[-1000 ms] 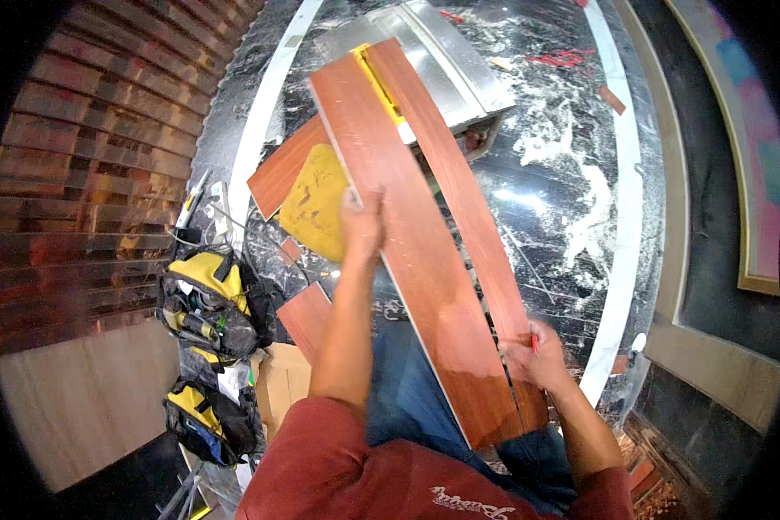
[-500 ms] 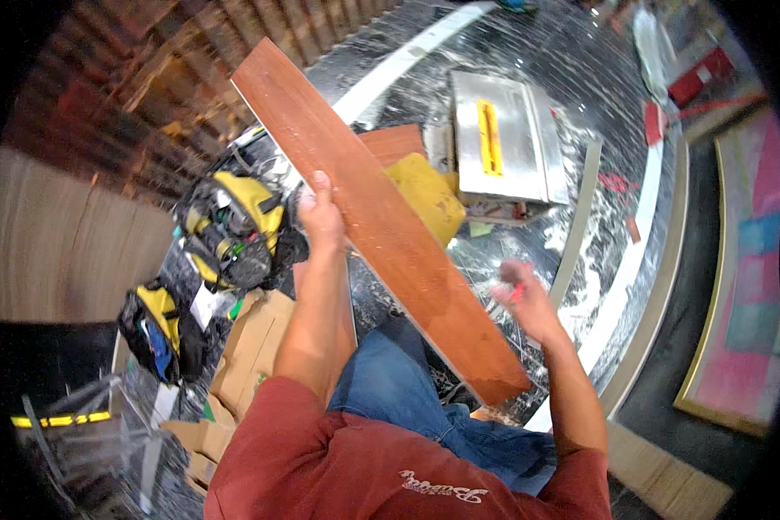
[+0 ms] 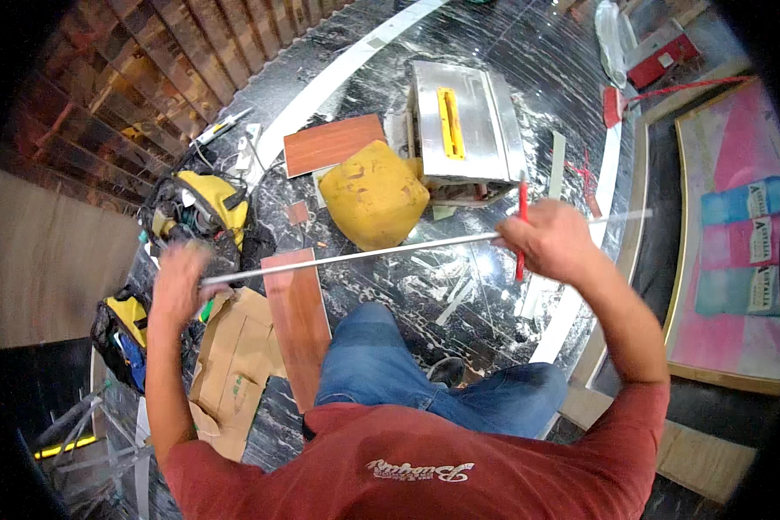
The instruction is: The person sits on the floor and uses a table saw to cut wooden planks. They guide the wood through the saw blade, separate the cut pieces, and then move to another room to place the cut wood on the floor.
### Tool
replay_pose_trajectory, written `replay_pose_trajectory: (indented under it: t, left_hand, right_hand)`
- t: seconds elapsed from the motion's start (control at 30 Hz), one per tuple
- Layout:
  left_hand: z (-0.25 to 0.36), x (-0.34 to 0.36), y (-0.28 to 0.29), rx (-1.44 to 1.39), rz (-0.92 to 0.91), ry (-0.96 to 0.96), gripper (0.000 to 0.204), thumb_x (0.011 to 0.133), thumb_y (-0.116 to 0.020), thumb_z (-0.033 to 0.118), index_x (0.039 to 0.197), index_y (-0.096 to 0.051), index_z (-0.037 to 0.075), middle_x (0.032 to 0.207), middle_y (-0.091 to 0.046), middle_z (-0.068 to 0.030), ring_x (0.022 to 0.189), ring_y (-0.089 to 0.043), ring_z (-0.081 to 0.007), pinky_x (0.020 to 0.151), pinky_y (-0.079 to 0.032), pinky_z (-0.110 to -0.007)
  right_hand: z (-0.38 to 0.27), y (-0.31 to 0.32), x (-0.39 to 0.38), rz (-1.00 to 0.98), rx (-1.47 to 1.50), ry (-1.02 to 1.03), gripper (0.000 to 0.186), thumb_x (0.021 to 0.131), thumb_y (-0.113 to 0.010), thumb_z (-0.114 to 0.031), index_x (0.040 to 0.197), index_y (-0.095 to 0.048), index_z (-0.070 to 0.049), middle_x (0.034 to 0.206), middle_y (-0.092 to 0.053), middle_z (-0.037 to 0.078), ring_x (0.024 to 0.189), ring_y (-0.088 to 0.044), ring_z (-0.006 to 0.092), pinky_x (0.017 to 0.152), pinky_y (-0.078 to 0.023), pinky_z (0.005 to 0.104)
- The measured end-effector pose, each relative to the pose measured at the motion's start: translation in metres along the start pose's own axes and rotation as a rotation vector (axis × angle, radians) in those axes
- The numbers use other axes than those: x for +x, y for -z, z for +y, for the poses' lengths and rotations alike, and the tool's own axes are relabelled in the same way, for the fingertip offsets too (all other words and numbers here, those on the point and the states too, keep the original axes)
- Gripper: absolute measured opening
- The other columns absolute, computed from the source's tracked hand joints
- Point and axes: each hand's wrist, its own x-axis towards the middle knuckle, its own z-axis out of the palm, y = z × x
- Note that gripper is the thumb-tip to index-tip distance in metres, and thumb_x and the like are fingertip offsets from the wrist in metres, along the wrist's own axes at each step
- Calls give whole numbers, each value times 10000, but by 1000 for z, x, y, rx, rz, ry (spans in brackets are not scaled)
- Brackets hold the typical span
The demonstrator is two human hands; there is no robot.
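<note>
My left hand (image 3: 179, 277), blurred, grips one end of a long thin pale strip (image 3: 364, 255); I cannot tell whether it is a board seen edge-on. My right hand (image 3: 542, 234) is closed on that strip further right, along with an upright red pen-like tool (image 3: 520, 264). Beyond them, a metal table saw (image 3: 485, 113) with a yellow insert (image 3: 451, 121) sits on the black marble floor (image 3: 407, 303). A yellow pad (image 3: 373, 195) lies before it. Wood-look planks (image 3: 329, 139) (image 3: 290, 347) lie behind the pad and beside my left knee.
Black-and-yellow tool bags (image 3: 230, 208) (image 3: 126, 342) and torn cardboard (image 3: 230, 373) are at the left, near a slatted wooden wall (image 3: 121, 95). A white floor band (image 3: 303, 104) curves behind. At the right are red cords (image 3: 685, 88), a red box (image 3: 659, 56) and a framed panel (image 3: 728, 269).
The broad plank face held diagonally earlier no longer shows; a thin strip now spans crosswise between my hands. The plank's narrower companion left my right hand earlier. Both hands have moved apart sideways.
</note>
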Motion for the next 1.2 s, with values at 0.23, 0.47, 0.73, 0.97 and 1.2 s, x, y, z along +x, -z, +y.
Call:
replay_pose_trajectory:
  t: [0.23, 0.47, 0.73, 0.97, 1.2]
  left_hand:
    - [84, -67, -100, -763, -96, 492, 216, 912, -772, 205, 978, -740, 2, 785, -712, -140, 696, -672, -236, 676, -532, -395]
    - [119, 75, -121, -998, -37, 415, 371, 908, -763, 221, 1150, -674, -46, 1045, -737, -177, 962, -695, -211, 863, -547, -374]
    - [148, 338, -115, -1167, -220, 323, 450, 910, -758, 209, 1247, -639, -64, 1119, -725, -144, 983, -690, -190, 874, -559, -358]
    - [161, 572, -130, -1066, -272, 290, 463, 904, -794, 238, 1219, -656, -72, 1017, -742, -143, 842, -709, -178, 753, -572, -339]
    - [175, 636, -198, -1190, -145, 160, 546, 871, -846, 322, 1223, -652, -48, 975, -748, -147, 751, -714, -213, 660, -580, -388]
  right_hand:
    - [121, -11, 90, 802, -107, 110, 172, 874, -700, -91, 1042, -703, -129, 1028, -734, 142, 988, -700, 301, 839, -540, 417]
    - [271, -253, 19, 546, 173, -1203, 624, 962, -699, -399, 1352, -543, 63, 1226, -648, 359, 1149, -639, 508, 971, -513, 528]
    - [235, -316, 38, 213, 378, -1596, 490, 1062, -478, -464, 1213, -540, -2, 1094, -698, 343, 1063, -668, 521, 933, -501, 587]
    - [172, -306, 74, 304, 446, -1706, 405, 1065, -516, -390, 1205, -527, -10, 1033, -697, 315, 978, -668, 514, 844, -503, 591]
    - [177, -321, 67, 314, 370, -1672, 390, 1065, -528, -367, 1257, -540, -28, 1021, -715, 284, 940, -675, 506, 810, -505, 566]
